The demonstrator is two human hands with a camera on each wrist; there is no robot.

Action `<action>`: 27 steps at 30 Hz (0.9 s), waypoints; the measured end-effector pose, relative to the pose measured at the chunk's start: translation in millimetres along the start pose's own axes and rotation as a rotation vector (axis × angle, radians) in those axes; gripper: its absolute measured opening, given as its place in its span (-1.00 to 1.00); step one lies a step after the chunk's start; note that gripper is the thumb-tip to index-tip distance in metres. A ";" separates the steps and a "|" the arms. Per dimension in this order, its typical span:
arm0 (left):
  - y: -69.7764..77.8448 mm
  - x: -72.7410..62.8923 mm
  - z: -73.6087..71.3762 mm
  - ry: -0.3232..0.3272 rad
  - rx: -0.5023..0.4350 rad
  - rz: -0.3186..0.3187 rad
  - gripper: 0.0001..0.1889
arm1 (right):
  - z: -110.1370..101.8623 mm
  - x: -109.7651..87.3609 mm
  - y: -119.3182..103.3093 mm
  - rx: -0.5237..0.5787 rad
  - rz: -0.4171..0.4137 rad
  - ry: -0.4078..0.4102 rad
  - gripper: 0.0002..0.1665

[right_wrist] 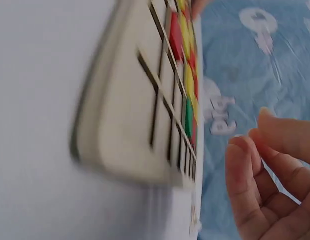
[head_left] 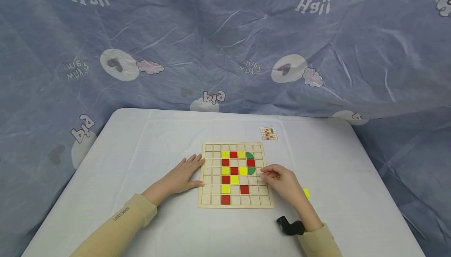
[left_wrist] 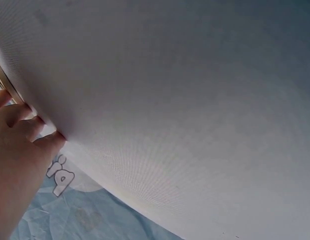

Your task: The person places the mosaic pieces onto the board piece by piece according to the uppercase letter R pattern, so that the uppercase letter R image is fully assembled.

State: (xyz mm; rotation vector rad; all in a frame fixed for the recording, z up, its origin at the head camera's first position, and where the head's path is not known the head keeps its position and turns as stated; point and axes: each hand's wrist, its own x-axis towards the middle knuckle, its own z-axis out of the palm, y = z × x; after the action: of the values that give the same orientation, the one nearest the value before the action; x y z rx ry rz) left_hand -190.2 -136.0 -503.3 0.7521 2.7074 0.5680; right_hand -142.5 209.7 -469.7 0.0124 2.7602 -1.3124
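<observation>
A square wooden grid board (head_left: pixel 235 206) lies on the white table, with red, yellow and green tiles in its middle columns. Two green pieces (head_left: pixel 251 171) with a curved side sit in its right part. My left hand (head_left: pixel 182 174) rests at the board's left edge, fingers and thumb spread; the left wrist view has its fingertips (left_wrist: pixel 57 137) by the board's side. Over the right edge hovers my right hand (head_left: pixel 282 180), fingers loosely bent. In the right wrist view this hand (right_wrist: pixel 269 185) holds nothing between thumb and fingertips.
A small printed card (head_left: pixel 269 133) with a coloured grid lies behind the board's right corner. One yellow tile (head_left: pixel 306 193) is on the table, partly behind my right forearm. A black wrist device (head_left: pixel 291 226) sits at my right wrist. A patterned blue-grey cloth (head_left: pixel 225 45) hangs behind the table.
</observation>
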 end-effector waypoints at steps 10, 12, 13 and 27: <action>-0.4 -0.6 -0.6 0.002 -0.002 0.010 -0.11 | -66.2 -15.1 54.6 -0.046 0.171 0.002 -0.55; -0.2 -0.7 -0.9 0.001 -0.002 0.011 -0.11 | -72.7 -20.0 63.3 -0.053 0.195 -0.015 -0.52; -0.1 -0.7 -1.0 0.001 0.000 0.012 -0.11 | -75.0 -22.0 67.0 -0.056 0.206 -0.022 -0.50; 1.2 -1.8 -3.5 -0.003 0.006 0.007 -0.10 | -74.4 -27.7 88.4 -0.181 0.199 -0.054 -0.49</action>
State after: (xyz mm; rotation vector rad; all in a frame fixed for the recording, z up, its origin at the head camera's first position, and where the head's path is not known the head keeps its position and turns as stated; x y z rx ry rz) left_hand -189.4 -137.0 -499.4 0.7642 2.7064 0.5599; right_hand -116.5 324.0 -489.1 0.2295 2.7366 -0.9983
